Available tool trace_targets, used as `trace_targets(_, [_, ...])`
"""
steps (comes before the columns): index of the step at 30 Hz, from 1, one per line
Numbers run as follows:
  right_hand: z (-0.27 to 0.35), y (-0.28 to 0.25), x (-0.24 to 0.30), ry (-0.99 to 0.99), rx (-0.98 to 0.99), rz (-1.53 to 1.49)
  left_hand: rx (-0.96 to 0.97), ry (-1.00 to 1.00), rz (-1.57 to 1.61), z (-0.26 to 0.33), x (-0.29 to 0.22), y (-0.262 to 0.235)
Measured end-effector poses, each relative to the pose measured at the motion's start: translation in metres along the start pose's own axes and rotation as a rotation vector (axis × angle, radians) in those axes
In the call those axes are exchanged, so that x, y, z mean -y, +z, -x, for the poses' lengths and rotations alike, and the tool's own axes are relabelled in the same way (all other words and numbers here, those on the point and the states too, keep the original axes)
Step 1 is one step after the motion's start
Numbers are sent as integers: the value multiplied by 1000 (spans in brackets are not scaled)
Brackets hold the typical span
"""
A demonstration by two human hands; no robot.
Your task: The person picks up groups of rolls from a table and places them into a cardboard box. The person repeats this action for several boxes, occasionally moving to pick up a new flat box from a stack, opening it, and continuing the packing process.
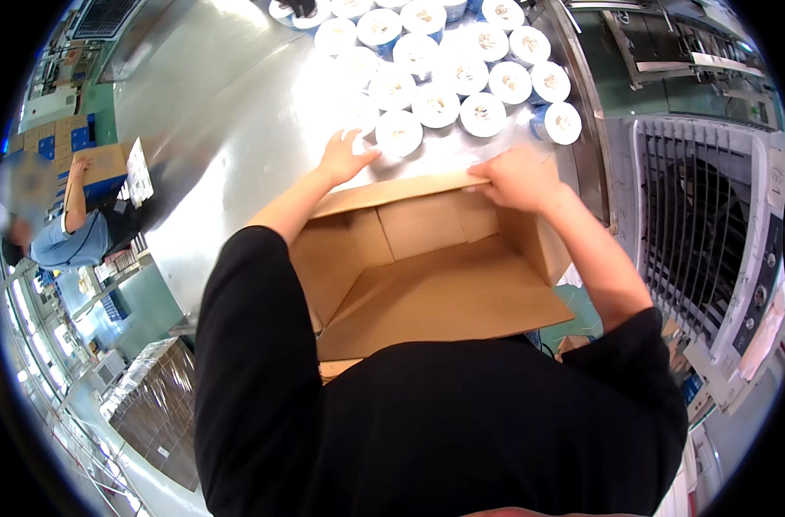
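A brown cardboard box [418, 228] stands open against my body at the near edge of the metal table, with nothing inside that I can see. My right hand [523, 178] grips the right part of its far flap, thumb and fingers closed on the cardboard. Past the flap's left end, my left hand [344, 159] reaches over the table with its fingers apart, holding nothing. Its fingertips are close to the nearest round tubs [399, 133], which have whitish tops and blue sides. Glare washes out the tubs beside those fingers.
Several more such tubs crowd the far part of the metal table [215, 142]. To the right stands a large grilled fan unit [703, 233]. At the left a person in blue [78, 239] handles a carton [106, 164]. Film-wrapped cartons [155, 414] are stacked at lower left.
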State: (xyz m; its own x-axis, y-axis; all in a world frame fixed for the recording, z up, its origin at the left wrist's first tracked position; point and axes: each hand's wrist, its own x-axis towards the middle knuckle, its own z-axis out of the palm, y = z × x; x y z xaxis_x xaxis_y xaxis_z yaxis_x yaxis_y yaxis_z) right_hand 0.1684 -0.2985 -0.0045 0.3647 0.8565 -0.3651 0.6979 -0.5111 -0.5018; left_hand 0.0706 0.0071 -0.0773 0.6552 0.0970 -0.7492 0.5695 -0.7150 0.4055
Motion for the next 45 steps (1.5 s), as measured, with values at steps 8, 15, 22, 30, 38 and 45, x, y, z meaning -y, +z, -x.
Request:
trace_targets(8, [-24,-3,-59,553,-308,-579,-369,-74,-456,-64,-16,48])
trace_targets(15, [-86,69,-144,725,-243,-205,-298,-95,-544,-80,-30,30])
trace_targets(22, [-84,75,-147,620,-404,-463,-113,-290,116,-75,66,-48])
trace_targets(30, [-16,-22,-155,567,-525,-806,-840,93,1195,117,94,-129])
trace_targets(38, [40,-149,-20,152,-1122,-290,-52,107,191,168,-13,3])
trace_targets(45, [40,-73,91,-452,117,-222,-55,3,-872,92,71,126])
